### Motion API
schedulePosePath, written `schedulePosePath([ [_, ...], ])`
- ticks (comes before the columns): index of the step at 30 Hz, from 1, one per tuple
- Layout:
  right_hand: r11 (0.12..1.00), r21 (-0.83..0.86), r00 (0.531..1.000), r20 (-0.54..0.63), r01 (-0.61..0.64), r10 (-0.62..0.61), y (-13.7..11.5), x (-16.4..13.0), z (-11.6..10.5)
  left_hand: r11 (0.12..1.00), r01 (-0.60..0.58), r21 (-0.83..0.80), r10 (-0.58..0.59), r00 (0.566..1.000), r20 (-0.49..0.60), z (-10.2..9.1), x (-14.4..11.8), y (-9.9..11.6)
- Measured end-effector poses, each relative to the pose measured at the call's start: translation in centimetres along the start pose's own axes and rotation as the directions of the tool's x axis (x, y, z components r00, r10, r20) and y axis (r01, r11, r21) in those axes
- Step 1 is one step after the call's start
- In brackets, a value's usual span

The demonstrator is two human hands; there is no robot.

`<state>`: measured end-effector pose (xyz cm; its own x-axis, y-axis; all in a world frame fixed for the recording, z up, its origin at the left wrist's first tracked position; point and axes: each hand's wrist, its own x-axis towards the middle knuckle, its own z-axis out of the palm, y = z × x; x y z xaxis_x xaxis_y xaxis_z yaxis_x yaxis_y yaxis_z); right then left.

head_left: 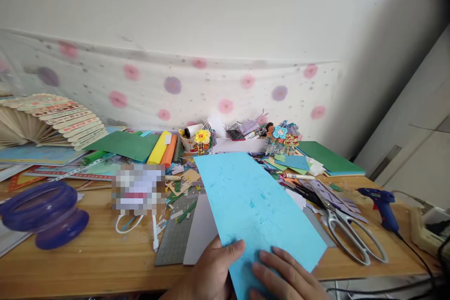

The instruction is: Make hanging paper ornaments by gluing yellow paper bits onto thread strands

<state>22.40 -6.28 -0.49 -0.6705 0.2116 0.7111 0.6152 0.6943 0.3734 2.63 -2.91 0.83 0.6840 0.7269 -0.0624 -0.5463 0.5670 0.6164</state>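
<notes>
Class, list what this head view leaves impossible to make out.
- Pixelated patch: blurred, contents unreadable.
- Left hand and right hand on the blue sheet: wrists cut by the bottom edge.
- Fan lettering: too small.
- Grey mat: partly under the sheet.

Light-blue paper sheet (253, 201), flat, angled

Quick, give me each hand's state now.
Left hand: gripping the edge of the blue sheet.
Right hand: open, flat on the blue sheet.
</notes>
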Motion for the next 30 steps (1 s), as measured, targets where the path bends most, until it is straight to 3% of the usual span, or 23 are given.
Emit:
schedulePosePath([
  [2,0.992,-0.070,0.990,0.104,0.105,-0.097,0.9,0.6,-1.1,0.998,0.013,0.066,-0.010,0.999,-0.049,-1.2,-0.7,1.2],
  [5,0.982,-0.142,0.948,0.309,0.124,-0.075,2.3,1.2,-3.6,0.988,0.047,0.150,-0.036,0.997,-0.070,-2.6,-1.5,3.6],
  [9,0.989,-0.105,0.932,0.357,0.105,-0.061,3.4,2.0,-5.4,0.967,0.038,0.251,-0.011,0.994,-0.110,-2.9,-1.5,7.5],
  [14,0.996,-0.061,0.942,0.334,0.069,-0.045,5.2,1.6,-3.7,0.917,0.036,0.397,0.043,0.981,-0.188,-2.5,1.0,10.3],
  [16,0.999,-0.019,0.942,0.335,0.034,-0.026,6.2,0.4,-2.3,0.878,-0.014,0.479,0.158,0.952,-0.262,-3.3,2.2,10.4],
  [17,1.000,0.009,0.938,0.347,0.016,-0.018,6.7,-0.4,-1.5,0.828,-0.046,0.559,0.261,0.914,-0.311,-3.9,2.6,10.3],
  [19,0.997,0.075,0.921,0.389,-0.024,-0.007,7.6,-2.1,0.0,0.647,-0.071,0.759,0.509,0.781,-0.361,-5.0,3.1,9.9],
  [20,0.993,0.110,0.908,0.420,-0.048,-0.002,8.0,-2.8,0.6,0.530,-0.055,0.846,0.606,0.723,-0.333,-5.4,3.1,9.7],
  [21,0.986,0.147,0.894,0.448,-0.072,-0.001,8.3,-3.4,1.2,0.391,-0.026,0.920,0.659,0.706,-0.260,-5.5,3.0,9.4],
  [22,0.978,0.184,0.881,0.474,-0.097,-0.002,8.5,-3.8,1.7,0.253,-0.008,0.967,0.652,0.741,-0.164,-5.4,2.8,9.1],
  [23,0.968,0.218,0.867,0.499,-0.126,0.000,8.7,-4.0,2.1,0.077,-0.007,0.997,0.571,0.820,-0.039,-5.0,2.6,8.7],
  [24,0.954,0.251,0.853,0.521,-0.162,0.008,8.9,-4.0,2.5,-0.104,-0.030,0.994,0.418,0.905,0.071,-4.3,2.5,8.4],
  [25,0.937,0.281,0.839,0.543,-0.208,0.023,9.0,-3.9,2.7,-0.261,-0.078,0.962,0.245,0.959,0.144,-3.5,2.6,8.0],
  [27,0.887,0.330,0.806,0.587,-0.323,0.075,9.3,-3.5,2.9,-0.466,-0.144,0.873,-0.018,0.988,0.153,-1.9,3.2,7.1],
  [30,0.779,0.395,0.752,0.642,-0.487,0.145,9.8,-3.0,3.0,-0.607,-0.171,0.776,-0.220,0.975,0.043,-0.7,5.2,6.0],
])
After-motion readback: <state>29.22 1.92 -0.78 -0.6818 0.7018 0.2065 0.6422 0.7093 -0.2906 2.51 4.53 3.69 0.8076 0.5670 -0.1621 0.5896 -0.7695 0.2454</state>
